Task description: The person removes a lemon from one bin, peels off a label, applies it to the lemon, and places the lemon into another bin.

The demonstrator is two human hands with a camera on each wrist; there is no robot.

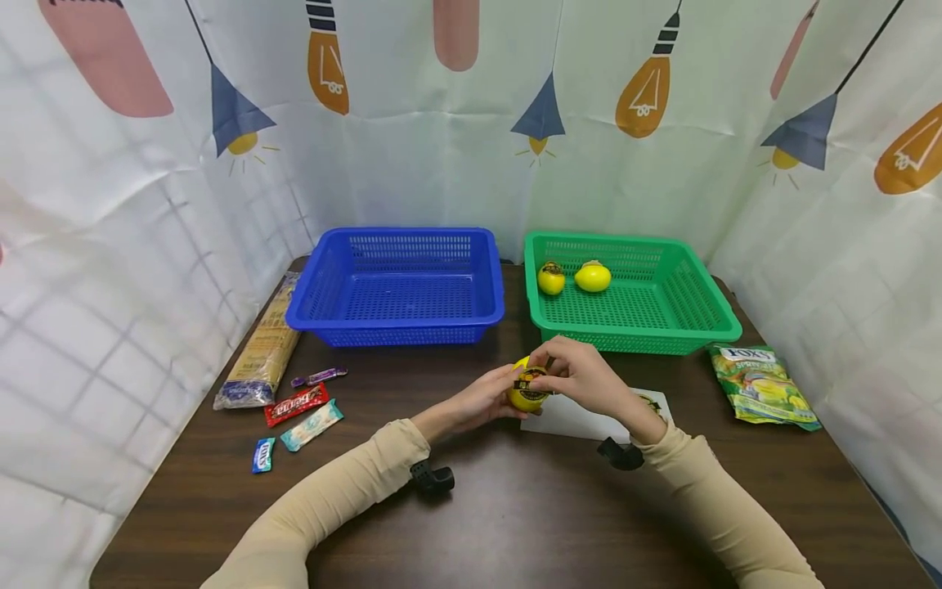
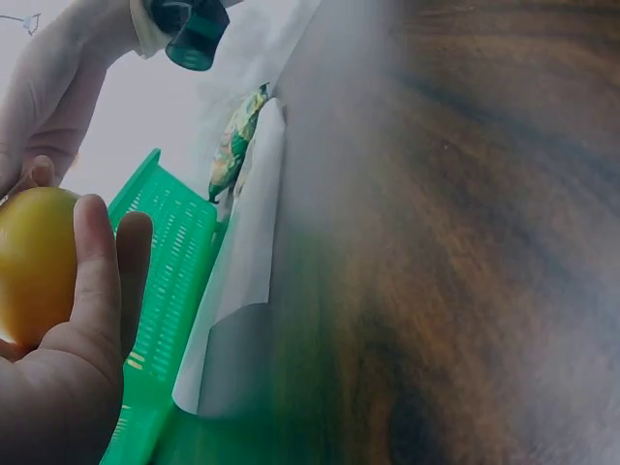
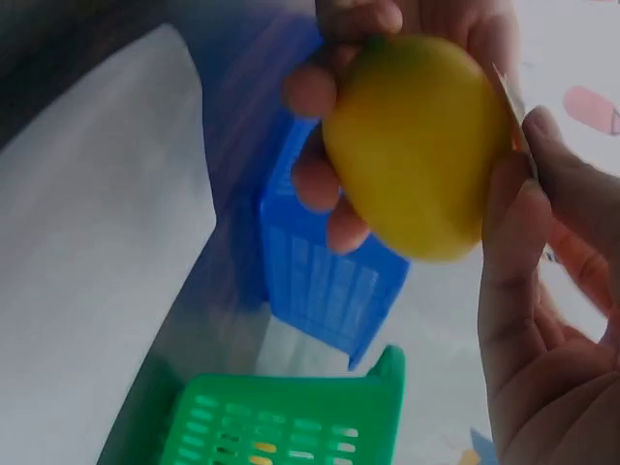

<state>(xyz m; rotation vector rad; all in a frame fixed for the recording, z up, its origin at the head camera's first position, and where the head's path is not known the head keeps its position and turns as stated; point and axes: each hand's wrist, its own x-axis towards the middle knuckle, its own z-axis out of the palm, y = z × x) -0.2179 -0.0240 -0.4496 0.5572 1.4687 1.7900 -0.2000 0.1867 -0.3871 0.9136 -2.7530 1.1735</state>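
My left hand (image 1: 480, 399) grips a yellow lemon (image 3: 417, 145) from the side, fingers curled round it. A black-and-yellow sticker (image 1: 528, 383) shows on the lemon's face. Thumb and fingertips of my right hand (image 1: 581, 378) pinch at this sticker; in the right wrist view its thin edge stands slightly off the peel. Under the right forearm lies a white sheet (image 1: 574, 419) bearing another dark sticker (image 1: 651, 402). In the left wrist view the lemon's bare side faces the camera, and its labelled side is hidden.
Behind the hands stand a blue basket (image 1: 397, 334) and a green basket (image 1: 633, 337) holding two lemons (image 1: 592, 277). A long noodle-like packet (image 1: 259, 352) and several small wrapped sweets (image 1: 297, 404) lie at the left. A green Fox's bag (image 1: 765, 384) lies at the right.
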